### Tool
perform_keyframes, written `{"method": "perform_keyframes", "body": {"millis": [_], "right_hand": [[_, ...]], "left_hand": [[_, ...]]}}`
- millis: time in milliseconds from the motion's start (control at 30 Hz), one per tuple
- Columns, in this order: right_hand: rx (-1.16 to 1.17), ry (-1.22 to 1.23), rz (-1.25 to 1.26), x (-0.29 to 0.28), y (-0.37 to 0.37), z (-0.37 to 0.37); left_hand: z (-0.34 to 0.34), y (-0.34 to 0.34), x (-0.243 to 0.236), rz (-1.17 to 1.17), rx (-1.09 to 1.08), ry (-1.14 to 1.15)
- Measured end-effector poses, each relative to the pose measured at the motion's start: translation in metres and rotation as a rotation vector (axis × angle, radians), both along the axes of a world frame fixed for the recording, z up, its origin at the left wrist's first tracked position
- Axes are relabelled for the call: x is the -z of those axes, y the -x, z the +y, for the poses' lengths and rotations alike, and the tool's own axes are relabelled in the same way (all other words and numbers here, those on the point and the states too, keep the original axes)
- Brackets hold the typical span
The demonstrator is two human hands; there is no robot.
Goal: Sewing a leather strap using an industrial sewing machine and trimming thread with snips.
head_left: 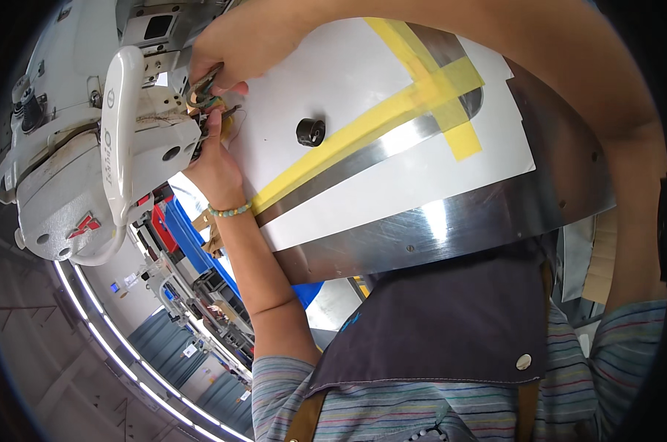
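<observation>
My right hand reaches across the top to the sewing machine's needle area, its fingers closed on small metal thread snips. Just below it, my left hand, with a beaded bracelet at the wrist, is pinched close to the same spot. What the left fingers hold is hidden. A loose thread trails beside the fingertips. The white sewing machine stands at the left, its pale lever in front. A small round black part with a hollow end lies on the white sheet, apart from both hands.
Yellow tape holds white sheets on the shiny metal work plate. My dark apron is against the plate's near edge. Beyond the machine are a blue bin and workshop equipment.
</observation>
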State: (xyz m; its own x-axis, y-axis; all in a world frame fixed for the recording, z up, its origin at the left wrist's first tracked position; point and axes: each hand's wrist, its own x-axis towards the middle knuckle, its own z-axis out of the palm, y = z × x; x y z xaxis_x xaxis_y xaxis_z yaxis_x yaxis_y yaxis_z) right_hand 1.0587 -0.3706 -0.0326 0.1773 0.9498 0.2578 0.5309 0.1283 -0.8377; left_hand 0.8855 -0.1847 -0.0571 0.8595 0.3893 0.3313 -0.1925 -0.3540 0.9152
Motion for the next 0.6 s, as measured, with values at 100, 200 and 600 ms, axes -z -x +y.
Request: {"method": "perform_keyframes", "body": {"millis": [100, 200, 600], "right_hand": [[0.016, -0.037, -0.052, 0.004, 0.002, 0.0], [0.033, -0.068, -0.094, 0.007, 0.005, 0.002], [0.084, -0.199, -0.286, 0.012, 0.007, 0.002]], "left_hand": [[-0.001, -0.001, 0.0, -0.014, 0.008, 0.025], [0.001, -0.001, 0.0, -0.007, 0.009, 0.037], [0.006, -0.002, 0.001, -0.01, 0.008, 0.048]]}}
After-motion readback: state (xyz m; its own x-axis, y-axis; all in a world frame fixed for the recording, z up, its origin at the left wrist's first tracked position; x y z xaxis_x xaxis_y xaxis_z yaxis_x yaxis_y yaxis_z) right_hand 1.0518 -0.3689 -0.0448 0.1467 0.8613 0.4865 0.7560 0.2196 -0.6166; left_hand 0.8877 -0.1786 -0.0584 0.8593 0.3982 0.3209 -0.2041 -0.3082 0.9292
